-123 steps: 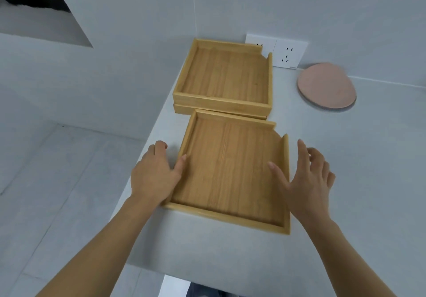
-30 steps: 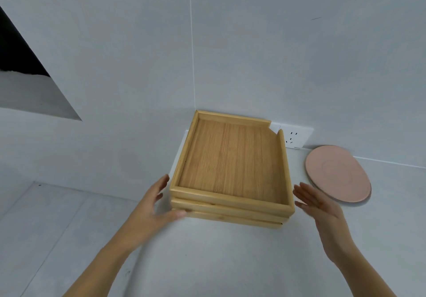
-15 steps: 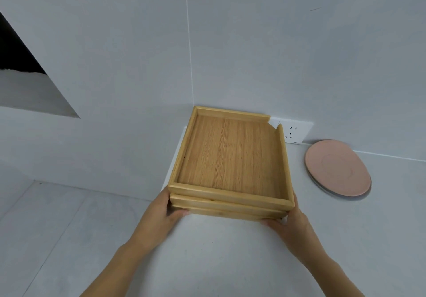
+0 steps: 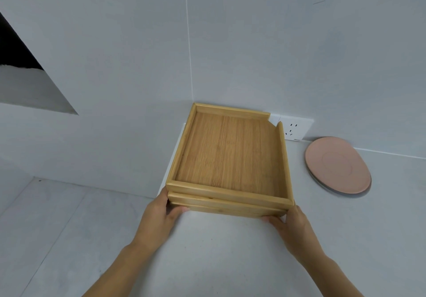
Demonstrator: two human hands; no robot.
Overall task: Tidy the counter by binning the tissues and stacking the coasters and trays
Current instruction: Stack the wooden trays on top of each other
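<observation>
The left hand (image 4: 159, 216) and right hand (image 4: 292, 225) each clasp a near corner of the trays (image 4: 228, 158), fingers curled around the stacked edges. The trays sit nested in the counter (image 4: 230, 250) corner. Beyond, the coasters (image 4: 337, 166) lie piled near the wall. No tissues show; stacking looks nearly finished.

A single head-worn wide-angle camera looks forward and down from close above the counter (image 4: 230, 250), facing its far left corner, where the walls meet behind stacked trays (image 4: 228, 158).
</observation>
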